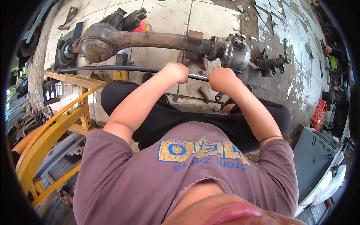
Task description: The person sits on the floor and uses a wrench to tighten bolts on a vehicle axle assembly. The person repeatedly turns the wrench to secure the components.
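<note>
A long dark metal rod (pixel 116 68) runs across in front of me, from the far left to my hands. My left hand (pixel 177 72) is wrapped round it near its right part. Between my hands a bright, shiny length of the rod shows. My right hand (pixel 224 79) is closed round its right end, which the fingers hide. Just beyond the rod lies a rusty axle housing (pixel 150 40) with a round bulge at its left. A grey metal hub (pixel 237 54) sits at its right end.
A yellow metal frame (pixel 52 138) stands close on my left. A short metal pin (pixel 203 93) and a ring-ended tool (pixel 219 96) lie near my legs. Dark metal parts (pixel 270 64) are right of the hub. A grey cabinet (pixel 313 157) and a red crate (pixel 319 113) are at right.
</note>
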The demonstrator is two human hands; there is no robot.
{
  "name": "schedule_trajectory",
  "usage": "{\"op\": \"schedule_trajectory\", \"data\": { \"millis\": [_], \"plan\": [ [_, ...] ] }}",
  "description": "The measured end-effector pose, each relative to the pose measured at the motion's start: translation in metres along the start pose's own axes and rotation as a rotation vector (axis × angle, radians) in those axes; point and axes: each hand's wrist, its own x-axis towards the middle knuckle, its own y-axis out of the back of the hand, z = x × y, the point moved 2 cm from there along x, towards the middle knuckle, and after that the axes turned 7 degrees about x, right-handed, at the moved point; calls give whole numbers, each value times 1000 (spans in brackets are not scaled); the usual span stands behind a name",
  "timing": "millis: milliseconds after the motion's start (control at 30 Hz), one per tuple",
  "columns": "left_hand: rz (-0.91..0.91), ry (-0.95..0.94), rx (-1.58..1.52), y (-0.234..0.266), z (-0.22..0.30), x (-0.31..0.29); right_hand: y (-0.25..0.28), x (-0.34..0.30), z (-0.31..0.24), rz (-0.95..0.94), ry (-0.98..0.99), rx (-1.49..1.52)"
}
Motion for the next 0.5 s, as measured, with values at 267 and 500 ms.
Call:
{"op": "schedule_trajectory", "data": {
  "millis": [267,500],
  "plan": [
    [29,11,-13,-3,-1,0,-4,10,-4,18,5,-18],
    [39,-60,-15,-8,-4,10,-14,13,6,54,35,21]
  ]
}}
